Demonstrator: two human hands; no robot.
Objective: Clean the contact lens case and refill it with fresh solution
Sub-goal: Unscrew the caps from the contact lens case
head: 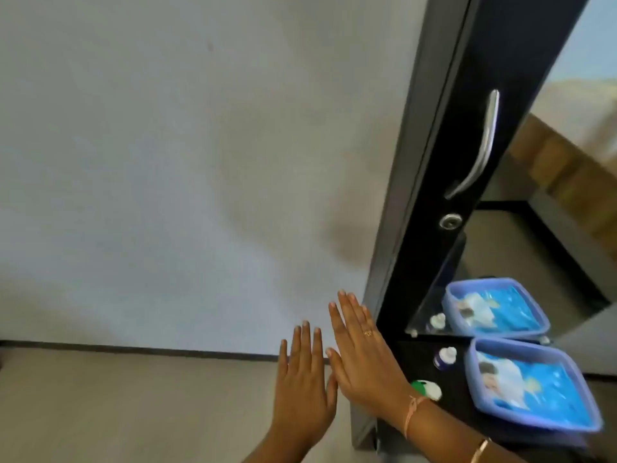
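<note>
My left hand (305,385) and my right hand (362,359) are held out flat, fingers straight, side by side in front of the wall, holding nothing. To the right, on a black shelf (414,365), lies the green and white contact lens case (426,389), partly hidden behind my right wrist. A small solution bottle (444,357) with a white cap and dark label stands just behind the case. My right hand hovers to the left of both, not touching them.
A blue plastic tub (474,372) with a pictured bottom sits on the shelf right of the bottle. A mirror (500,262) behind repeats the tub and bottle. A black cupboard door (467,145) with a metal handle (480,152) rises above.
</note>
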